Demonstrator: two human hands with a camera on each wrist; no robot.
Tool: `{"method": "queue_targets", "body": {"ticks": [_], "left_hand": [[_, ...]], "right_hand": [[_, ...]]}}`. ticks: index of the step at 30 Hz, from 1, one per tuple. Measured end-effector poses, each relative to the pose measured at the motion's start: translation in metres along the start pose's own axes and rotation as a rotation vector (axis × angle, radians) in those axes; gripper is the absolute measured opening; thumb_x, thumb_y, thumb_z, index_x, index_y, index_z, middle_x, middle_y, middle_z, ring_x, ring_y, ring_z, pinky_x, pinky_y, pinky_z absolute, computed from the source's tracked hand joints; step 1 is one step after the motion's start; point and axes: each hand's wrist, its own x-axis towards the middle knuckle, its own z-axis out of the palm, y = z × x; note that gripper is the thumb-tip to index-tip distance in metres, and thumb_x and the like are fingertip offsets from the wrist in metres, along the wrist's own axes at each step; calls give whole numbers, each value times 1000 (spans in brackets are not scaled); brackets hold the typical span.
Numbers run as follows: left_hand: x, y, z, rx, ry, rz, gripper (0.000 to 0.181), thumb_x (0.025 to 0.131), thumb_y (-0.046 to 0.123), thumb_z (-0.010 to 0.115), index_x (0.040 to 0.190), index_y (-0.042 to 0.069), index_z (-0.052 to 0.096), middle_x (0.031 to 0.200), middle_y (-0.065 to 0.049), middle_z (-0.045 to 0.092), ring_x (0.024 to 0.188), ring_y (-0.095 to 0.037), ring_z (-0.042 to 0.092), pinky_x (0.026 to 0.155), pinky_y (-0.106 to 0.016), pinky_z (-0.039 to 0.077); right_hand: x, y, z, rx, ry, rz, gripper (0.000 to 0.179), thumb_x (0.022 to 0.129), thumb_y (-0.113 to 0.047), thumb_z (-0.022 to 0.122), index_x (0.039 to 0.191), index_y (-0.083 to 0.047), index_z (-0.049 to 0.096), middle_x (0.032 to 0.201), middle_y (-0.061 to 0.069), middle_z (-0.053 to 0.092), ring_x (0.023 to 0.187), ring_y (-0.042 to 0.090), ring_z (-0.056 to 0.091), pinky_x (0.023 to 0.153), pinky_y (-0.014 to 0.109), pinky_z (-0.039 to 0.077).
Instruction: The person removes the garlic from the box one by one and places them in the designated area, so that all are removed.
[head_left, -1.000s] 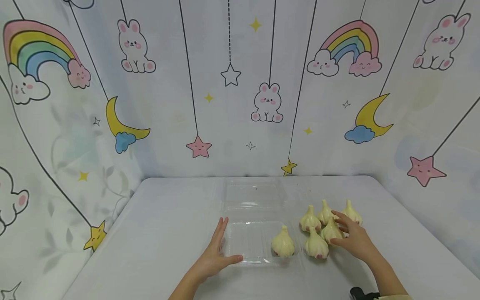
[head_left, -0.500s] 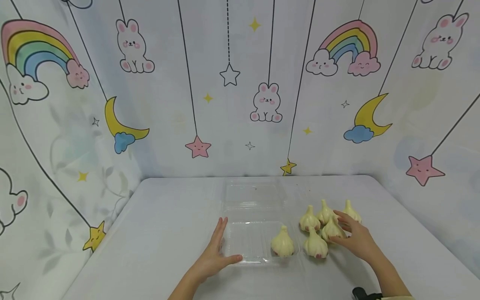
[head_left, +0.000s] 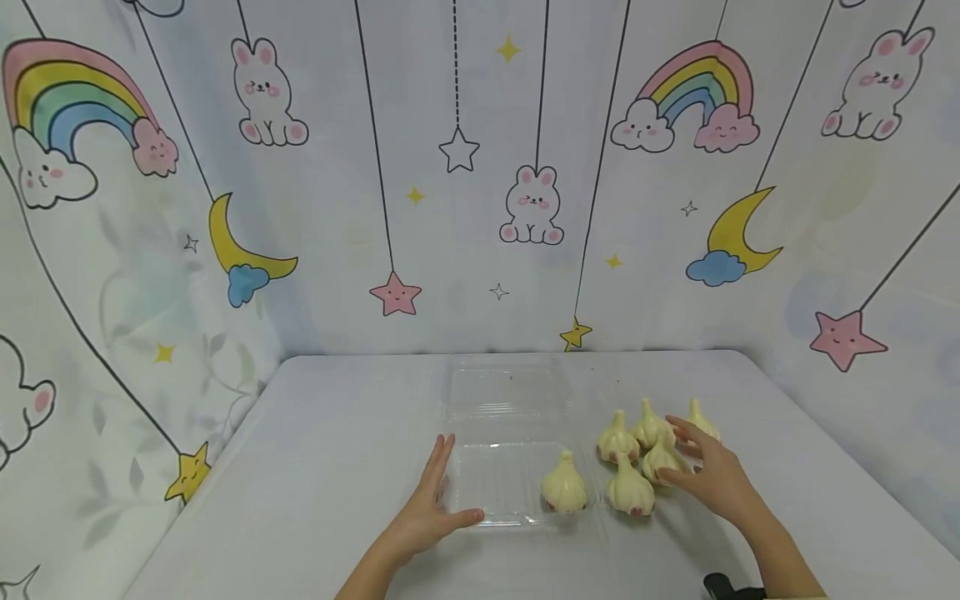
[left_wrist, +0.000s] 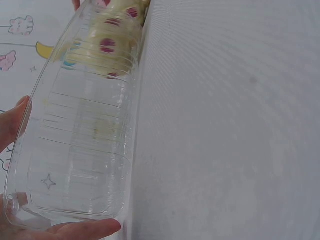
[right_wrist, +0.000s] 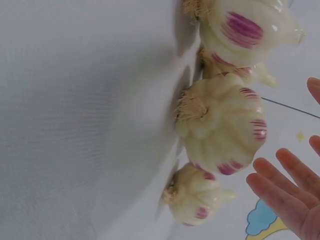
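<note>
A clear plastic clamshell container (head_left: 497, 483) lies on the table with its lid (head_left: 510, 390) laid back behind it. One garlic bulb (head_left: 564, 485) sits at the right end of its base. My left hand (head_left: 429, 510) rests against the container's left end, fingers straight along the side and thumb (left_wrist: 90, 229) at the front edge. Over a group of garlic bulbs on the right, my right hand (head_left: 712, 477) is spread around one bulb (head_left: 664, 458). In the right wrist view a gap shows between its fingertips (right_wrist: 261, 184) and the nearest bulb (right_wrist: 220, 125).
Beside the container stand more garlic bulbs, including a front one (head_left: 631, 490), a left one (head_left: 617, 437) and a far one (head_left: 701, 419). A dark object (head_left: 720, 585) shows by the right forearm. A patterned curtain (head_left: 337, 167) closes off the back and sides.
My right hand has barely shifted over the bulbs. The left hand and the container have stayed in place.
</note>
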Motion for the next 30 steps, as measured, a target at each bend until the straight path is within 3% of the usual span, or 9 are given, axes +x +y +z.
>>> {"method": "queue_targets", "body": {"ticks": [18, 30], "left_hand": [[-1, 1, -3, -1, -12, -6, 107, 72, 20, 78, 148, 28, 3, 151, -13, -15, 129, -54, 11, 98, -67, 17], [-2, 3, -7, 23, -27, 4, 106, 72, 20, 78, 148, 24, 4, 151, -16, -14, 128, -55, 11, 97, -67, 19]], "right_hand": [[-4, -41, 11, 178, 48, -57, 67, 78, -18, 73, 135, -4, 41, 136, 24, 39, 113, 46, 46, 85, 57, 44], [-3, -59, 30, 223, 12, -90, 66, 76, -19, 74, 134, -10, 44, 135, 20, 42, 112, 40, 50, 87, 52, 46]]}}
